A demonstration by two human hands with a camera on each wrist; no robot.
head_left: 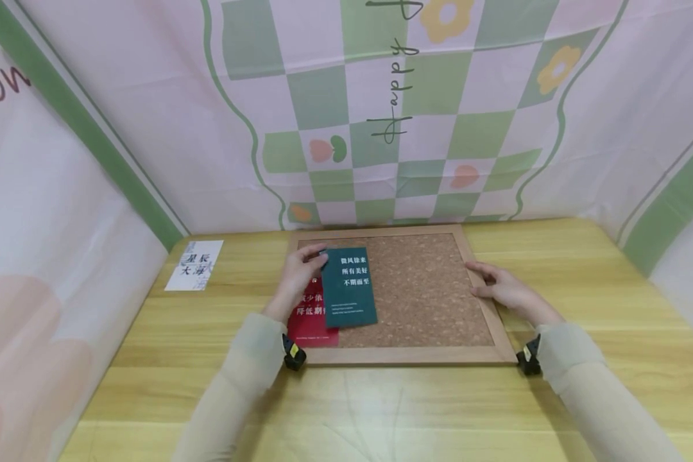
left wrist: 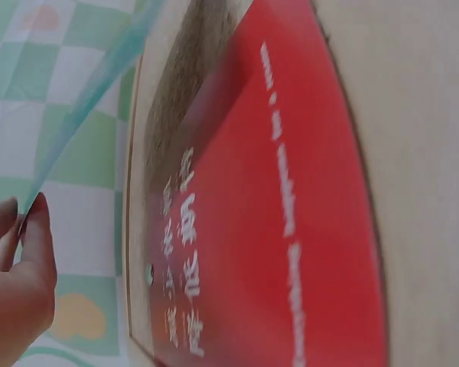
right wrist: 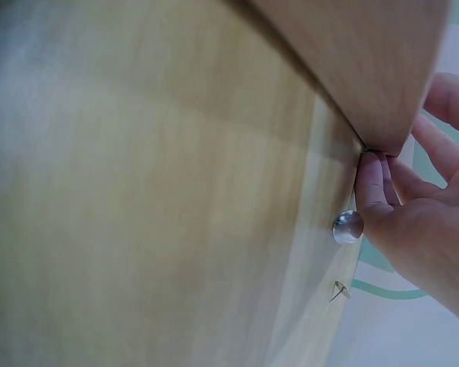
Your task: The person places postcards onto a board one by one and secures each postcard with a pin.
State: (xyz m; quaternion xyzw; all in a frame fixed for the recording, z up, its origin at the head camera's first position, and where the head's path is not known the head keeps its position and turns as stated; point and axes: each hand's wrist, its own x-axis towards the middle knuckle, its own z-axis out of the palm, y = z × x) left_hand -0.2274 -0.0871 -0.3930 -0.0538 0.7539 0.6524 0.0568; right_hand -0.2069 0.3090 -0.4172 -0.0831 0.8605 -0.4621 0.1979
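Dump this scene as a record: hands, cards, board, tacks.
left hand: pinches dark green card by upper-left corner
right hand: touches right side of corkboard frame
red card: on corkboard's left part, partly hidden by dark green card
white card: on wooden table, left of corkboard
thumbtacks: two on table, near right hand

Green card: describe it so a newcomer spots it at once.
On the wooden table lies a wood-framed cork board. Over its left half, the left hand holds the green card. It is dark green, unlike the red card it partly hides and the white card.
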